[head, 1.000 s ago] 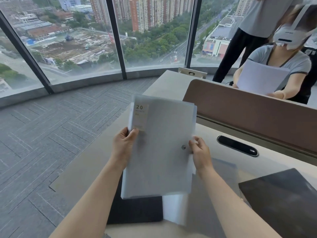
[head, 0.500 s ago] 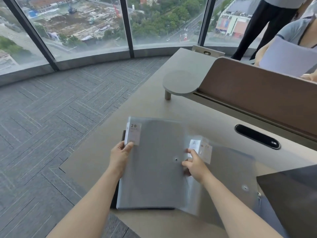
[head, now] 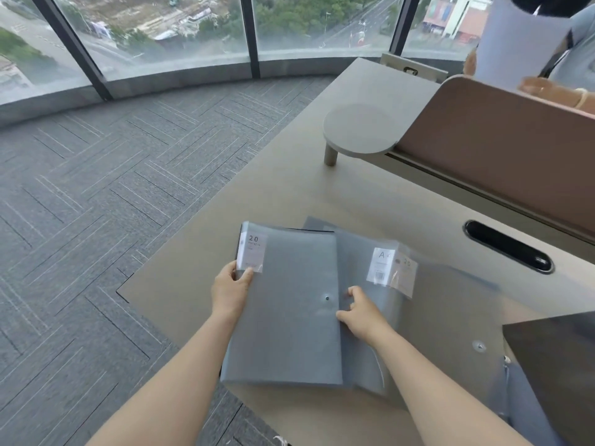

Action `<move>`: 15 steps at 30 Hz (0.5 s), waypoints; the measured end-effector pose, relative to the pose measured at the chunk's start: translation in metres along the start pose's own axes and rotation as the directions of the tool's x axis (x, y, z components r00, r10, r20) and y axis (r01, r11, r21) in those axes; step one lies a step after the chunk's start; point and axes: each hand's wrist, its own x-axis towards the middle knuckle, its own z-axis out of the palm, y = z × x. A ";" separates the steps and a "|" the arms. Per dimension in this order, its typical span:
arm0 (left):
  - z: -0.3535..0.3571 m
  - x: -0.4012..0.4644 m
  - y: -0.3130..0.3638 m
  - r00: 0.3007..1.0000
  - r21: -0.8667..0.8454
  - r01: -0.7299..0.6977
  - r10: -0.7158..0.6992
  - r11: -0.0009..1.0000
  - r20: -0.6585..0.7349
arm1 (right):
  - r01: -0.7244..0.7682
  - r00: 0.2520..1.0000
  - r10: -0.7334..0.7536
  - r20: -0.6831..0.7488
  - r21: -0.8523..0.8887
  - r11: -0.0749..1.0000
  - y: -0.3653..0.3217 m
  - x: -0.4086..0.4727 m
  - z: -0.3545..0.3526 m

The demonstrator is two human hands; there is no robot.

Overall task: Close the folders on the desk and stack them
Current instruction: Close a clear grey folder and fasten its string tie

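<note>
Grey carpet [head: 96, 194], curved windows [head: 161, 27], beige desk [head: 370, 201], perhaps daylight

The translucent grey plastic folder on top [head: 289, 310] hides most of a dark folder beneath it [head: 314, 224], only a far corner showing; small print under "20" on its white label [head: 252, 252] is unreadable; a dark flat slab [head: 553, 365] is cut off by the right edge
</note>
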 end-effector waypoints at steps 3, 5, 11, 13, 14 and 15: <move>0.002 0.001 -0.007 0.999 0.183 -0.046 0.049 0.982 -0.013 | -0.019 0.998 0.014 -0.067 -0.075 0.997 -0.001 0.002 0.006; 0.007 -0.001 -0.009 0.998 0.320 -0.056 0.064 0.946 -0.016 | -0.035 0.995 0.020 -0.097 -0.155 0.987 -0.002 0.002 0.009; 0.023 -0.018 -0.010 0.986 0.611 -0.154 0.165 0.777 0.039 | -0.052 0.991 0.008 -0.136 -0.321 0.946 -0.004 0.001 0.012; 0.030 -0.023 -0.013 0.972 0.688 -0.222 0.217 0.691 0.096 | -0.056 0.990 0.006 -0.141 -0.353 0.934 -0.003 0.002 0.011; 0.034 -0.025 -0.013 0.959 0.719 -0.268 0.246 0.641 0.138 | -0.059 0.989 0.003 -0.147 -0.379 0.924 -0.003 0.003 0.010; 0.039 -0.028 -0.013 0.943 0.741 -0.320 0.274 0.590 0.189 | -0.065 0.988 0.002 -0.152 -0.414 0.908 -0.003 0.003 0.009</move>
